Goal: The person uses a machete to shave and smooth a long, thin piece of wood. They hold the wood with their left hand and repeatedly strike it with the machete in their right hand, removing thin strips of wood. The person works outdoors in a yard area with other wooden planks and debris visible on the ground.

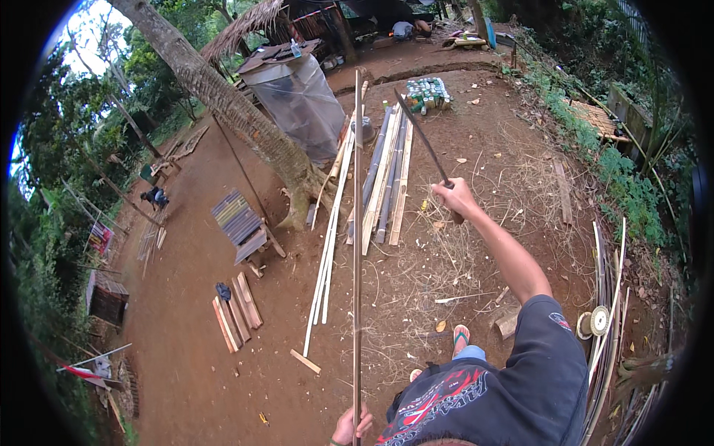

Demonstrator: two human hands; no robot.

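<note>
Head view: the left grip [351,429], wrapped around the strip [358,282], should be kept clear of the machete [422,139] grasped by the right grip [457,198].

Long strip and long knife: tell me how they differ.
The long strip runs nearly straight up the picture; the long knife slants, its tip toward the upper left. The strip looks far longer than the knife. The left grip holds the strip, the right grip the knife. Both are narrow.

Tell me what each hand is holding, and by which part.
The right hand holds a long-bladed knife by its handle; the left hand grips a long narrow strip by its lower part, nearest the person.
</note>
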